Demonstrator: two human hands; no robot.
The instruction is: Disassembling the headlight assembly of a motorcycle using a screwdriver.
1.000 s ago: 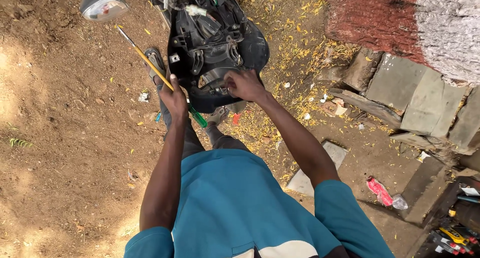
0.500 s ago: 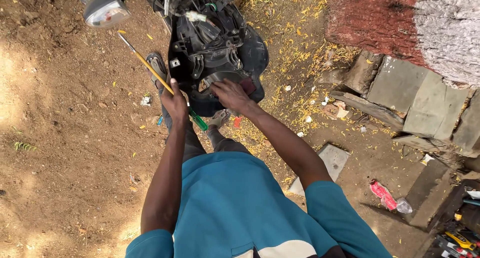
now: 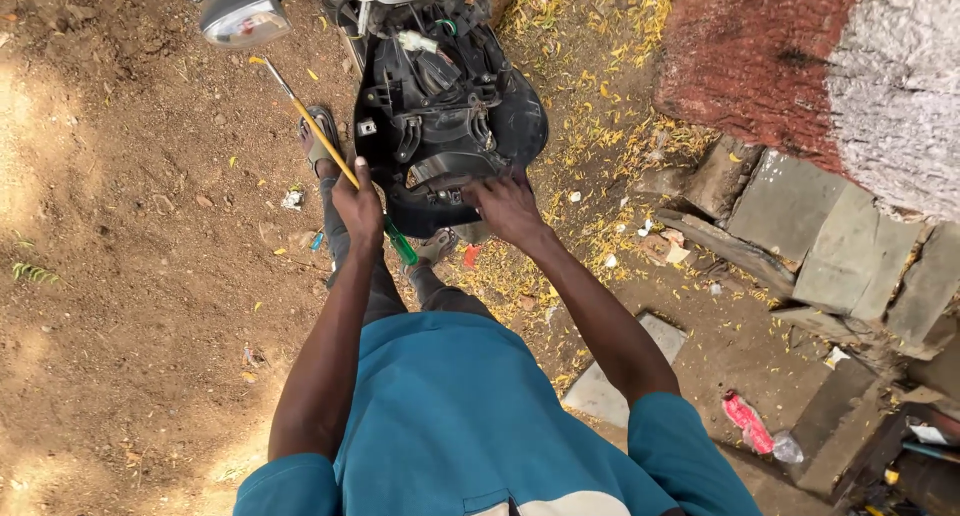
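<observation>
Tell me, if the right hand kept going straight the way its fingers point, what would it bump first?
Probably the black scooter front panel; the right hand already seems to touch its lower edge.

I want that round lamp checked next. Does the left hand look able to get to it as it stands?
Probably yes. The left hand is shut on the screwdriver, whose shaft already points toward the lamp; only bare ground lies between, so just the tool occupies the hand.

Red plastic packet (image 3: 744,423) lying flat on the dirt at lower right, crumpled clear wrapper end (image 3: 787,447) just beside it. Small white scrap of packaging (image 3: 292,198) on the ground left of the sandalled foot. No signs or screens.
</observation>
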